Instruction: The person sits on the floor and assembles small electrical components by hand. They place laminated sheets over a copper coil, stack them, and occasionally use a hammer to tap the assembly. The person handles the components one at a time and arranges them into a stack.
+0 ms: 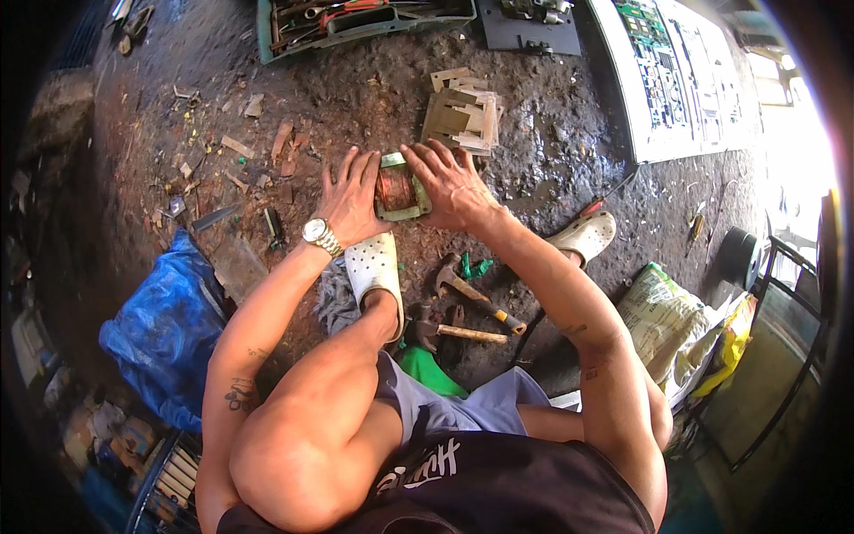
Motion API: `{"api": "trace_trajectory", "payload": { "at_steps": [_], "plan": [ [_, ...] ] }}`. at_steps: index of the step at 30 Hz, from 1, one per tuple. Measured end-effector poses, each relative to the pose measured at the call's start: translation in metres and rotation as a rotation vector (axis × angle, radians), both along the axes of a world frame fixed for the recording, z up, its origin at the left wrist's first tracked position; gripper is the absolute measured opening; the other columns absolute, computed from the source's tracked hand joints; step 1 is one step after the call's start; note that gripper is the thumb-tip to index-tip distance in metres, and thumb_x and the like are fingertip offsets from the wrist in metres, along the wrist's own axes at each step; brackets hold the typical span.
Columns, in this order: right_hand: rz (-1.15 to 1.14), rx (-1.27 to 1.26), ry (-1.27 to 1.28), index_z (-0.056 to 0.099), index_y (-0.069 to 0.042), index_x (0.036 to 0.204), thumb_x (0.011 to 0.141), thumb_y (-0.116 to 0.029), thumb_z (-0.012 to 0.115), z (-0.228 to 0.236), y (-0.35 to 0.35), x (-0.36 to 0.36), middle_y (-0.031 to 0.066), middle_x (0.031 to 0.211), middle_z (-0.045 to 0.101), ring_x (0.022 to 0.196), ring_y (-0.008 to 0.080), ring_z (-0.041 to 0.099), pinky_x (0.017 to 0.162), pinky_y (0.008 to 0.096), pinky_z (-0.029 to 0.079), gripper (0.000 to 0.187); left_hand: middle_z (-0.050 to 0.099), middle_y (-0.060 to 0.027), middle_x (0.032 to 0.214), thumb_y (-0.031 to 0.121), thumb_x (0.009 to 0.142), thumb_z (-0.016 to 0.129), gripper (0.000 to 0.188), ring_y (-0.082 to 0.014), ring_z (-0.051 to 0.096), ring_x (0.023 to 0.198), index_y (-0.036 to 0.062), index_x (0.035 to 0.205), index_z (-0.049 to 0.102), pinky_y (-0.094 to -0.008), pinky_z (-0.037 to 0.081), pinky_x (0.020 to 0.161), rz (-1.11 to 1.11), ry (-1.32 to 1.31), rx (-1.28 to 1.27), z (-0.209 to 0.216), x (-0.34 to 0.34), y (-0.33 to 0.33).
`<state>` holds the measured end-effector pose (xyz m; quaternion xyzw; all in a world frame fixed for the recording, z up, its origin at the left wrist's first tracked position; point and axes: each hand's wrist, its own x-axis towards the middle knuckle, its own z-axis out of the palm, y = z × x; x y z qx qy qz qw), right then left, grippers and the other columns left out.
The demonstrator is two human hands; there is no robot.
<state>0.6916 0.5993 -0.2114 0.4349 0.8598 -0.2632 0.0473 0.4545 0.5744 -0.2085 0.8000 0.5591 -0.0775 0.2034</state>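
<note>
Between my hands, low over the grimy floor, is a copper wire coil [397,190] on a greenish bobbin frame. My left hand [352,198] holds its left side, and my right hand [452,185] holds the right side. The fingers of both point away from me, with the palms hiding much of the coil's sides. Just beyond my right hand lies a loose pile of thin metal transformer laminations [463,116]. My left foot's cream clog [371,264] is right below the coil.
Two hammers [471,298] [449,330] lie between my feet, beside a green cloth [431,370]. A toolbox [378,34] sits at the far side, and a white panel with circuit boards [623,107] at far right. Blue plastic sheeting [169,325] is at left, a sack [663,316] at right.
</note>
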Motion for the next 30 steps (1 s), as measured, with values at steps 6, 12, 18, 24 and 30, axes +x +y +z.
{"api": "trace_trajectory", "payload": {
  "at_steps": [6, 12, 18, 24, 30],
  "plan": [
    [0.038, 0.034, 0.019, 0.016, -0.013, 0.170, 0.067, -0.047, 0.094, 0.000, 0.009, 0.012, 0.0112, 0.165, 0.039, 0.150, 0.0362, 0.037, 0.118, 0.0608, 0.034, 0.134, 0.040, -0.0153, 0.162, 0.061, 0.062, 0.094, 0.132, -0.0379, 0.030, 0.155, 0.0047, 0.163, 0.031, -0.0717, 0.029, 0.118, -0.017, -0.005, 0.008, 0.004, -0.009, 0.001],
    [0.028, 0.020, -0.021, 0.018, -0.014, 0.170, 0.069, -0.052, 0.093, 0.003, 0.010, 0.023, 0.0115, 0.164, 0.040, 0.148, 0.0355, 0.039, 0.118, 0.0603, 0.034, 0.132, 0.041, -0.0171, 0.161, 0.062, 0.061, 0.092, 0.134, -0.0362, 0.035, 0.153, 0.0049, 0.164, 0.030, -0.0688, 0.031, 0.117, 0.006, 0.037, 0.015, -0.003, -0.059, -0.012],
    [0.038, -0.012, -0.051, 0.018, -0.015, 0.170, 0.068, -0.050, 0.093, 0.003, 0.014, 0.038, 0.0141, 0.165, 0.039, 0.148, 0.0393, 0.040, 0.123, 0.0593, 0.030, 0.132, 0.039, -0.0174, 0.162, 0.052, 0.062, 0.095, 0.132, -0.0363, 0.039, 0.150, 0.0068, 0.165, 0.026, -0.0666, 0.034, 0.118, 0.161, 0.141, 0.097, 0.008, -0.137, -0.006],
    [0.000, -0.027, 0.046, 0.021, -0.014, 0.169, 0.066, -0.048, 0.096, -0.017, 0.011, 0.051, 0.0120, 0.166, 0.040, 0.147, 0.0362, 0.042, 0.120, 0.0619, 0.033, 0.132, 0.040, -0.0163, 0.161, 0.052, 0.061, 0.094, 0.132, -0.0404, 0.039, 0.149, 0.0095, 0.166, 0.027, -0.0641, 0.033, 0.120, 0.146, -0.072, 0.276, 0.021, -0.115, 0.027],
    [-0.192, 0.056, -0.122, 0.029, -0.013, 0.166, 0.062, -0.032, 0.099, 0.022, 0.021, 0.120, 0.0141, 0.165, 0.040, 0.150, 0.0363, 0.041, 0.122, 0.0573, 0.031, 0.126, 0.035, -0.0144, 0.164, 0.071, 0.062, 0.088, 0.138, -0.0359, 0.031, 0.155, 0.0141, 0.169, 0.021, -0.0651, 0.027, 0.126, -0.048, -0.140, 0.292, 0.026, -0.055, 0.048]
  ]
}}
